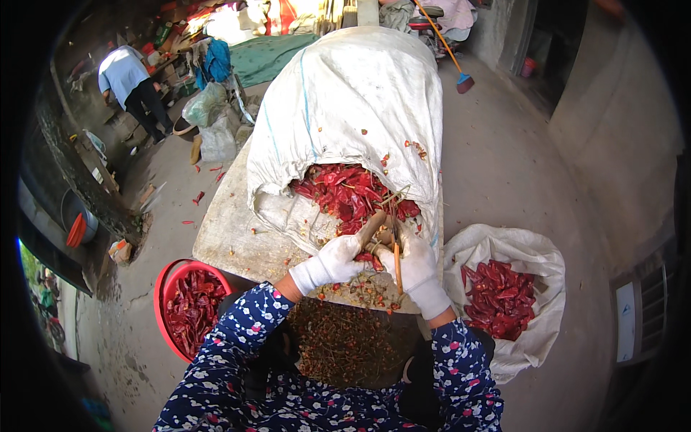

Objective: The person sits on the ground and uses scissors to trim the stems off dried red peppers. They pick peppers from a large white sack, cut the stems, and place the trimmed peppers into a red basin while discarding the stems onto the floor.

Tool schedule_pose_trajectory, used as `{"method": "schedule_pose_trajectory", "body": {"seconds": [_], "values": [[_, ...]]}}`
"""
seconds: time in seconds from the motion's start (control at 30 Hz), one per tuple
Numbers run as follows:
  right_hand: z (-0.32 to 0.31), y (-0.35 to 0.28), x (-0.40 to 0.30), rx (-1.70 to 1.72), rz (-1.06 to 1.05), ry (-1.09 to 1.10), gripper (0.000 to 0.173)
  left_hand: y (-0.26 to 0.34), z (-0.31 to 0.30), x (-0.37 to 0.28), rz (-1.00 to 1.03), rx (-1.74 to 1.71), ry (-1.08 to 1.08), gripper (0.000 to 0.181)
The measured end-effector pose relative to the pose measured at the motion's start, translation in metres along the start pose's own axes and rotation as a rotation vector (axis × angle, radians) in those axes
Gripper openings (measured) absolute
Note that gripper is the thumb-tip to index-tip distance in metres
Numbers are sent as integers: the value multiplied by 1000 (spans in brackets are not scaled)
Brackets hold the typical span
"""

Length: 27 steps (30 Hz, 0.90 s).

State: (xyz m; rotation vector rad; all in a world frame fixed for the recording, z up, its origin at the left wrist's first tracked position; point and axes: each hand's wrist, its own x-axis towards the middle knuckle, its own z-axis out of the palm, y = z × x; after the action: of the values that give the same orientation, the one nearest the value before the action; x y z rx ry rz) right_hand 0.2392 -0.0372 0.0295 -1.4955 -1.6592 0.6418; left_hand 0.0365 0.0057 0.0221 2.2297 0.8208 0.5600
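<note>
My left hand (341, 255), in a white glove with soiled fingertips, holds a dried red chili pepper (369, 260) by my right hand. My gloved right hand (414, 259) is closed on scissors (398, 264) with orange handles; their dark blades point away from me, among thin stems. Just beyond both hands, dried red chili peppers (345, 189) spill from the mouth of a large white woven sack (356, 102) lying on a pale tabletop (232, 227). Cut stems and caps (345, 340) lie in a heap below the table's near edge, between my legs.
A red bucket (161, 302) of chilies stands at left, and an upright white woven sack (550, 281) with chilies at right. A person (127, 81) bends over clutter at upper left. A broom (463, 81) rests on the floor at upper right. A tree trunk (81, 167) rises at left.
</note>
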Motion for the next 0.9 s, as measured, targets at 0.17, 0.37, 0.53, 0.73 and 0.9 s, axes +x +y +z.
{"method": "schedule_pose_trajectory", "body": {"seconds": [0.17, 0.37, 0.53, 0.73, 0.9], "values": [[18, 12, 2, 356, 179, -79, 50, 3, -2, -5, 123, 145, 144, 99], [30, 15, 2, 458, 178, -123, 48, 8, -8, -15, -19, 89, 19, 97], [40, 10, -1, 665, 224, -92, 37, 13, -9, -20, -182, 323, 70, 93], [49, -13, -9, 445, 173, -65, 34, -13, -12, -12, -416, 618, 155, 77], [16, -15, -16, 250, 99, -102, 33, -75, -59, -18, -490, 456, 486, 41]]}}
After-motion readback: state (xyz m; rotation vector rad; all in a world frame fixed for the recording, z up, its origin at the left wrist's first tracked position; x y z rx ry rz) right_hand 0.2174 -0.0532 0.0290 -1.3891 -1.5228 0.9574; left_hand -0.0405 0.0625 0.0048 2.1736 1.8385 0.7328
